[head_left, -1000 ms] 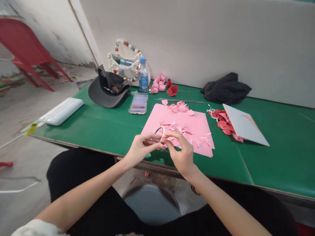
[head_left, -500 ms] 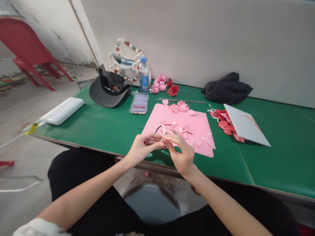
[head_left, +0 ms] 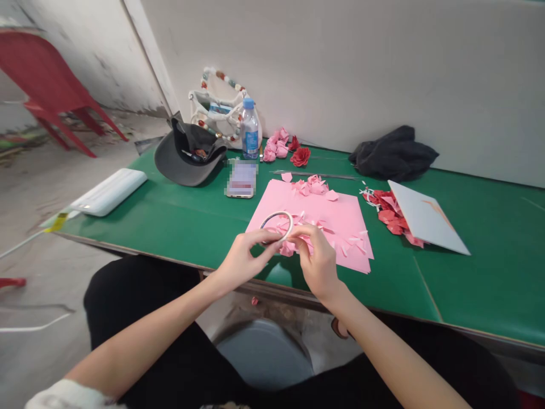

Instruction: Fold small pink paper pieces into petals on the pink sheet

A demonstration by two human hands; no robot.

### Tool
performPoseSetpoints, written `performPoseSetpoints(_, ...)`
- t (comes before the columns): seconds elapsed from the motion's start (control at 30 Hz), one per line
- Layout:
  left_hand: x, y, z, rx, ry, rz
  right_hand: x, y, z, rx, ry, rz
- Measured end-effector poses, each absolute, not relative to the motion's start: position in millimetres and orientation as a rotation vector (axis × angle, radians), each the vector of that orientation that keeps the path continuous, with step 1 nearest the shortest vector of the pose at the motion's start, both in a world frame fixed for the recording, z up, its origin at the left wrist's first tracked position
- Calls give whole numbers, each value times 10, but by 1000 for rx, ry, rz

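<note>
Head view: left hand [head_left: 243, 260] pinches ring [head_left: 291, 222] low, at 6 o'clock. Right hand [head_left: 317, 258] fingertips pinched close by ring's 4 o'clock; can't tell if holding anything. Pink paper [head_left: 340, 210] below ring. Phone [head_left: 240, 179] at 11 o'clock.

1. We have a green table [head_left: 481, 295] in front of us.
2. On its left we see a white device [head_left: 113, 192], a cap [head_left: 172, 158] with its opening up, and a phone [head_left: 241, 182] lying flat.
3. Towards the back we find a bag [head_left: 208, 115], an upright bottle [head_left: 250, 135], pink flowers [head_left: 276, 146], red flowers [head_left: 300, 157], thin rods [head_left: 319, 175] and black cloth [head_left: 394, 153].
4. Near our edge lies pink paper [head_left: 347, 210].
5. Right of it we see red scraps [head_left: 389, 220] partly under a tilted card [head_left: 430, 221].
</note>
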State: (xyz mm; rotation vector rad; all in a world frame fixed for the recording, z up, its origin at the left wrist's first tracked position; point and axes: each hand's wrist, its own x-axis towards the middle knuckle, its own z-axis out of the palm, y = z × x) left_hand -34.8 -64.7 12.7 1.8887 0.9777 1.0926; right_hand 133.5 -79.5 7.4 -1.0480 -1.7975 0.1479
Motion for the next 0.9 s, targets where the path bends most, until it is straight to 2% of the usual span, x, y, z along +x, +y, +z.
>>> performPoseSetpoints(0.4, -430, -550, 91, 2252, 966, 1254, 1246, -882, 74, -1094, -1892, 103)
performPoseSetpoints(0.6, -770, -235, 291, 2098, 1403, 1390, 1327, -899, 1, -956, -1976, 82)
performPoseSetpoints(0.67, -837, -168, 307, 2097, 1438, 1308, 1369, -806, -3, -901, -2030, 150)
performPoseSetpoints(0.8, -814, -160, 168, 2258, 1332, 895, 1423, -609, -8, -816, -2270, 335)
performPoseSetpoints(0.9, -763, -188, 44, 2337, 1241, 707, 1440, -566, -43, -794, -2407, 327)
